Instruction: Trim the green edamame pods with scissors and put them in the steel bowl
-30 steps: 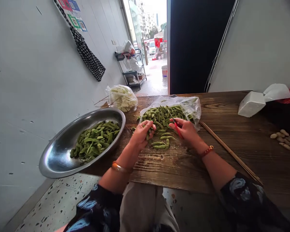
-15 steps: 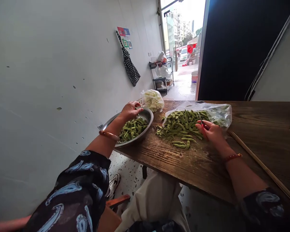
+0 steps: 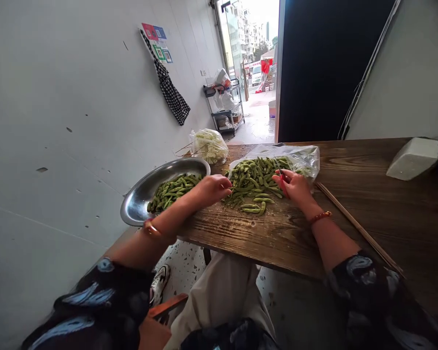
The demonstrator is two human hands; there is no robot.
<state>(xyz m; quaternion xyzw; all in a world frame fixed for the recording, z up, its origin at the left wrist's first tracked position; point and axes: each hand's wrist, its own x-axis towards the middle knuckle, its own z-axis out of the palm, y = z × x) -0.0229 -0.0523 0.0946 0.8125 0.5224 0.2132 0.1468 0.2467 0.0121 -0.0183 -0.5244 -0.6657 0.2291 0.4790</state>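
Note:
My right hand (image 3: pixel 296 188) is wrapped round red-handled scissors (image 3: pixel 283 181), their blades pointing up over the heap of green bean pods, which look like edamame (image 3: pixel 255 177). At the left edge of this heap is my left hand (image 3: pixel 214 189), its fingers loosely bent and apart, with nothing visible in them. Behind my left forearm, a steel basin (image 3: pixel 134 201) holds more pods (image 3: pixel 175 188). A few single pods (image 3: pixel 253 209) lie in front of the heap. Part of the heap rests on a clear plastic bag (image 3: pixel 308 158).
Thin wooden sticks (image 3: pixel 357 226) lie right of my right hand on the wooden table (image 3: pixel 241 238). A bagged pale vegetable (image 3: pixel 209 146) stands behind the basin. At the far right is a white foam block (image 3: pixel 412 158). A shelf cart (image 3: pixel 224 104) stands by the doorway.
My left hand has moved from above the basin rightward to the edge of the pod heap. My right hand still holds the scissors over the heap. The view has turned to the right.

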